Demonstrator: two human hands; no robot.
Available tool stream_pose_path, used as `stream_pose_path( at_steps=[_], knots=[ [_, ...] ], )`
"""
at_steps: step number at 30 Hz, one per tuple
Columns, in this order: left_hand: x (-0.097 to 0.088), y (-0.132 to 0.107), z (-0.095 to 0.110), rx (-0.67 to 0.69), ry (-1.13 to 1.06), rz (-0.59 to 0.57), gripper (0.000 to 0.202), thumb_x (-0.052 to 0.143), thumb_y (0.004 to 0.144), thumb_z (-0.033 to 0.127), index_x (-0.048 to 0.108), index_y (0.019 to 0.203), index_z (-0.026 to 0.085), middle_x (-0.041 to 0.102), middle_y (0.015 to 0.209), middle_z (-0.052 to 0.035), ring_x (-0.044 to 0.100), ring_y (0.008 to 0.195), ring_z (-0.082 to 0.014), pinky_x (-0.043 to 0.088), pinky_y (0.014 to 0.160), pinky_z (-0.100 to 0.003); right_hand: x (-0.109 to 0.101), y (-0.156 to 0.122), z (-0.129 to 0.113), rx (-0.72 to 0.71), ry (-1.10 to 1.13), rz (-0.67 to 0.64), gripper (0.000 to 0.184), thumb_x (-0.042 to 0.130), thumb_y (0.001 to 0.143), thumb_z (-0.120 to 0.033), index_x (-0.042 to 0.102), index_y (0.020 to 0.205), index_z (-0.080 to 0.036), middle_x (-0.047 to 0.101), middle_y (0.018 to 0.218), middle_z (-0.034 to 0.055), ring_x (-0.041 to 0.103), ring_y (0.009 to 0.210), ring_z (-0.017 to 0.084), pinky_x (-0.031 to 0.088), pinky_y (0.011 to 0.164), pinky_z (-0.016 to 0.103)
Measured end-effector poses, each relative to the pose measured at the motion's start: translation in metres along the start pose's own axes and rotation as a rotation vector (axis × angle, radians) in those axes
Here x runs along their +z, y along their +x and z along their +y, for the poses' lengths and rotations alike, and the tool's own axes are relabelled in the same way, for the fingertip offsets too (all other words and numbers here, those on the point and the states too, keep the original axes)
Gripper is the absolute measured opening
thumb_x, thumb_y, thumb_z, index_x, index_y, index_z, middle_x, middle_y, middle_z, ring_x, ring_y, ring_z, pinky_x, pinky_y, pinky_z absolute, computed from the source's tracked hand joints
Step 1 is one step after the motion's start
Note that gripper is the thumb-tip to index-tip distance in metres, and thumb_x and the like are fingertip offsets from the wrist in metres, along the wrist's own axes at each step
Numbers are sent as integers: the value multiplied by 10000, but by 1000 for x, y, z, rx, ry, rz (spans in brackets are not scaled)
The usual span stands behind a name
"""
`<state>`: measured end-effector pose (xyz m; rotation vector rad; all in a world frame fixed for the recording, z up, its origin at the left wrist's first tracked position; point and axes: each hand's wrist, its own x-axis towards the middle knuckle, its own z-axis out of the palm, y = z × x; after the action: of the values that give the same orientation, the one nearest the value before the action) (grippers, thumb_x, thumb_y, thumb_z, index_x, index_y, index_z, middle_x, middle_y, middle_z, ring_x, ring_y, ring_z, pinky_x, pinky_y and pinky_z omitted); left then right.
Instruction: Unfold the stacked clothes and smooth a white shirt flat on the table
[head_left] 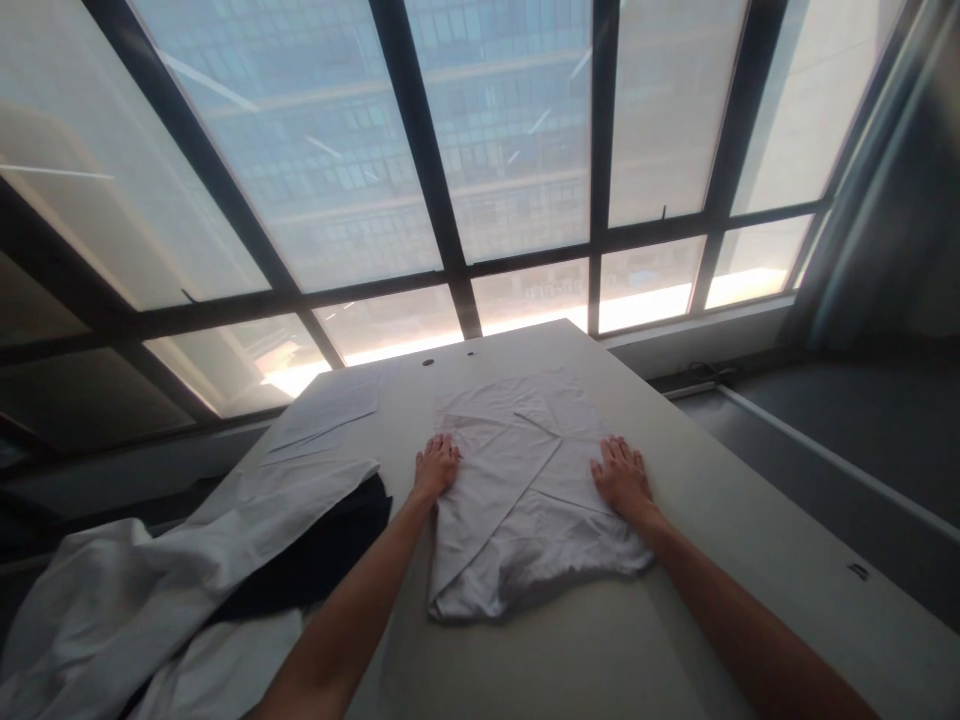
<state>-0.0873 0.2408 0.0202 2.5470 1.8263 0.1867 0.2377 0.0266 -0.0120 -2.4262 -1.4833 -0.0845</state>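
1. Left hand (436,466), one, over the bench (570,650): bare; compact back, rounded knuckles, slender fingers (448,447). Nails too small to make out.
2. Left forearm (360,590), one, at the left of the bench: bare along its visible length; smooth outline, broadest toward the near side of the bench, tapering to a narrow wrist.
3. Right hand (624,482), one, over the bench: bare; rounded back, slim fingers. Small details on them blurred.
4. Right forearm (727,610), one, toward the right of the bench: bare from the wrist down; long taper, smooth outline, matching item 2.
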Motion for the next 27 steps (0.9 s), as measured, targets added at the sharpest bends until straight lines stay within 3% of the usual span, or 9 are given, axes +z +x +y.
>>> stream_pose_path(
  at_steps=[3, 7, 9, 12, 15, 18, 21, 24, 27],
  knots=[
    [-12, -28, 12, 58, -20, 63, 480, 398, 1003, 242, 457, 1467, 133, 417, 1552, -184, 305, 1472, -329, 243, 1175, -546, -4, 1, -1, -1, 9, 26, 569, 392, 970, -323, 480, 1465, -57, 387, 1573, 200, 278, 1477, 319, 186, 1172, 514],
    [-23, -100, 51, 360, -303, 76, 406, 471, 977, 268, 595, 1346, 153, 603, 1353, -143, 518, 1294, -265, 368, 1124, -407, -23, -6, -8, -150, 103, 158, 461, 425, 945, -221, 586, 1356, -86, 499, 1483, 202, 390, 1404, 293, 238, 1161, 452],
    [-26, -137, 66, 430, -474, -27, 386, 493, 984, 361, 650, 1283, 174, 669, 1204, -112, 606, 1137, -244, 445, 1040, -378, -35, -17, -16, -248, 220, 146, 380, 404, 963, -222, 664, 1221, -124, 640, 1299, 169, 541, 1239, 257, 356, 1075, 373],
    [-29, -173, 75, 379, -685, -231, 445, 647, 887, 402, 666, 1269, 175, 707, 1077, -80, 655, 893, -206, 524, 865, -333, -48, -43, -24, -324, 406, -78, 357, 393, 999, -335, 713, 1027, -179, 726, 978, 102, 657, 926, 222, 469, 875, 320],
    [-35, -191, 74, 362, -880, -297, 512, 719, 817, 327, 645, 1301, 180, 711, 1103, -74, 649, 847, -179, 528, 821, -309, -50, -70, -21, -396, 544, -279, 360, 560, 917, -393, 675, 1180, -177, 723, 1076, 104, 665, 947, 231, 481, 879, 331],
    [-46, -207, 71, 479, -1045, -307, 471, 672, 868, 289, 624, 1327, 196, 690, 1188, -98, 659, 949, -185, 521, 854, -301, -56, -93, -8, -434, 623, -310, 535, 632, 803, -253, 584, 1330, -174, 674, 1222, 118, 638, 1007, 233, 478, 907, 342],
    [-58, -226, 67, 640, -1070, -438, 442, 701, 881, 314, 640, 1309, 226, 674, 1247, -114, 675, 1022, -207, 521, 875, -309, -76, -112, 8, -473, 678, -360, 453, 572, 786, -167, 641, 1233, -188, 698, 1093, 85, 627, 933, 210, 485, 862, 327],
    [-66, -234, 64, 693, -1118, -691, 413, 693, 904, 410, 670, 1254, 192, 729, 1119, -125, 731, 879, -206, 555, 800, -314, -103, -122, 24, -584, 732, -652, 330, 636, 803, -223, 705, 1125, -192, 715, 988, 56, 642, 920, 208, 492, 838, 305],
    [-66, -224, 72, 644, -1134, -618, 406, 574, 973, 475, 705, 1161, 140, 757, 963, -120, 739, 785, -204, 568, 754, -322, -114, -117, 26, -557, 733, -779, 286, 647, 856, -346, 739, 1064, -173, 732, 917, 50, 660, 853, 205, 507, 781, 294]
  ],
)
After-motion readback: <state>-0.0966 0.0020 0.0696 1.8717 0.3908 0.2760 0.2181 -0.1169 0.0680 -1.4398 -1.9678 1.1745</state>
